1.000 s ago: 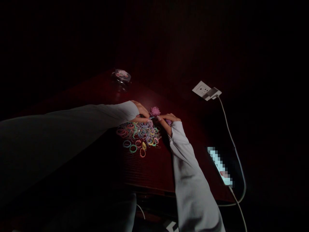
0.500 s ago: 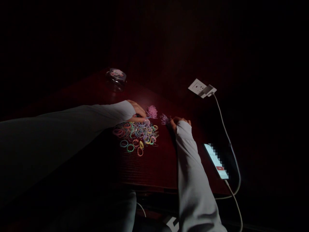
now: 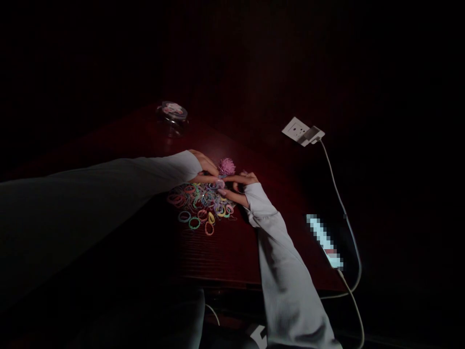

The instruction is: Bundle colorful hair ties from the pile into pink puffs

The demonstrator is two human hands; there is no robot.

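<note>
On the dark red table lies a loose pile of colourful hair ties [image 3: 194, 206], mostly ring-shaped, with thin strands among them. My left hand [image 3: 203, 165] is at the pile's far edge, its thumb and fingers closed at a pale lilac hair tie [image 3: 220, 183]. From the right, my right hand [image 3: 242, 185] reaches to the same spot, thumb and forefinger apart on either side of that lilac tie. Just beyond the hands sits a small heap of pink bands [image 3: 227, 166]. A small purple bunch [image 3: 244, 172] is mostly hidden behind my right hand.
A clear jar [image 3: 172, 118] with a patterned lid stands at the far left. To the right, a phone [image 3: 325, 241] is joined by a white cable [image 3: 336, 189] to a charger in a wall socket [image 3: 296, 130]. The surroundings are very dark.
My right hand has moved left from the purple bunch to the lilac hair tie at my left fingertips, and its fingers have spread. The left hand has stayed nearly in place.
</note>
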